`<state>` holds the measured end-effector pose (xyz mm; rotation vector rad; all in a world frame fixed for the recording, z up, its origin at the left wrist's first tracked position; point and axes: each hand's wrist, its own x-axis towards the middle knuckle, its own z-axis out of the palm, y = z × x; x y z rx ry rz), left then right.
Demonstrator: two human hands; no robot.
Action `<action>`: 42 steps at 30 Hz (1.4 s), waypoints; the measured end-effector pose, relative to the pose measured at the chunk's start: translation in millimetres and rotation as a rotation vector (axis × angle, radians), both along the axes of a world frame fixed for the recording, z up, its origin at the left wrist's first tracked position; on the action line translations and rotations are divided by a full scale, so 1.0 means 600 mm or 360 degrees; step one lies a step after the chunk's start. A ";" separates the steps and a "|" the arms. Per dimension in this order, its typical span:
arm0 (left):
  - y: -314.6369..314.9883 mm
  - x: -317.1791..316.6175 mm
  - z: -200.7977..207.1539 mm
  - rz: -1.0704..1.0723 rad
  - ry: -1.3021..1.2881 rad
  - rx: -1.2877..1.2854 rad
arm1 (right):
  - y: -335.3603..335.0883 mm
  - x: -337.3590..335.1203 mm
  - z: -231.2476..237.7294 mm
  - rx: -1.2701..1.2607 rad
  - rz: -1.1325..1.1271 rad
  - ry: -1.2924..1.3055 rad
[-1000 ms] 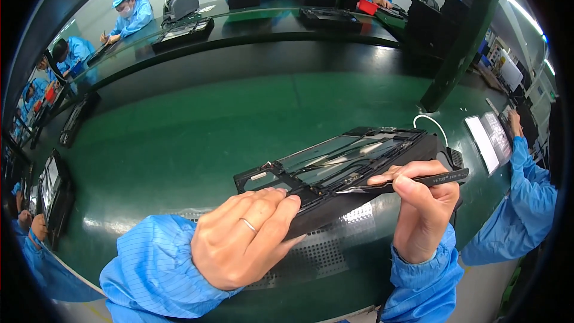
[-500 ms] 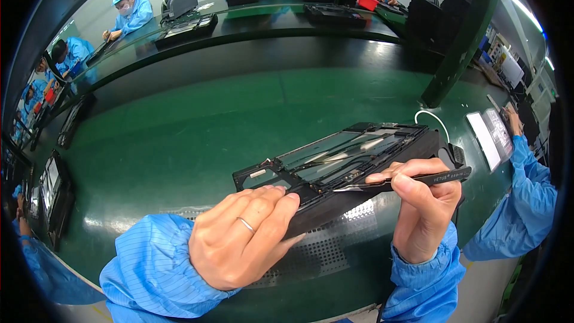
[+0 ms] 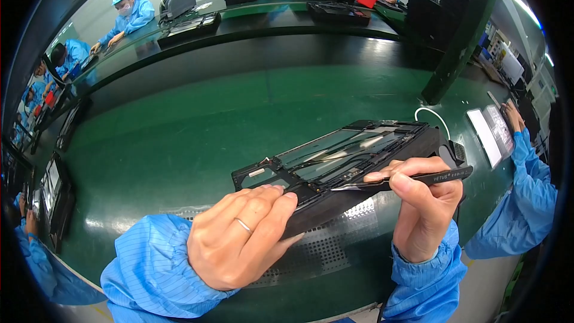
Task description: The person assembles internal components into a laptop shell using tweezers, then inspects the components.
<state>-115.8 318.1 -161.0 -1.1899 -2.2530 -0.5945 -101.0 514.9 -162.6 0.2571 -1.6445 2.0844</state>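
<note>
A flat black device frame (image 3: 320, 161) with glass-like panels, dark cables and small parts along its edge lies tilted on a thick black tray (image 3: 341, 210). My left hand (image 3: 236, 239) grips its near left corner, fingers together on top and thumb against the tray's side. Black tweezers (image 3: 442, 176) are pinched in my right hand (image 3: 423, 212), pen-like. Their pale metal tip touches or hovers just over the frame's near edge, right of my left fingertips; I cannot tell which. My left fingers hide the corner beneath them.
Beneath the tray, a perforated sheet (image 3: 329, 254) lies on the green tabletop (image 3: 179, 119). A white cable (image 3: 441, 118) loops behind the device, near a green post (image 3: 457, 54). White panel (image 3: 483, 137) and a co-worker's hand (image 3: 514, 116) are at right; another black tray (image 3: 57, 197) stands left.
My hands, the tweezers and the device hold almost the same place; the tip has barely shifted. Co-workers' hands at the far side and left have moved a little.
</note>
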 end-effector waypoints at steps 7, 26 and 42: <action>-0.003 0.000 -0.003 -0.0016 0.0059 -0.0022 | 0.016 0.013 -0.011 0.0868 -0.0032 0.0472; -0.015 -0.049 0.031 0.0208 0.0532 0.0039 | 0.062 0.086 -0.028 0.1466 -0.0808 0.0540; 0.008 -0.374 -0.111 0.1202 0.0680 -0.0874 | 0.048 0.027 -0.058 0.1461 -0.0325 0.0467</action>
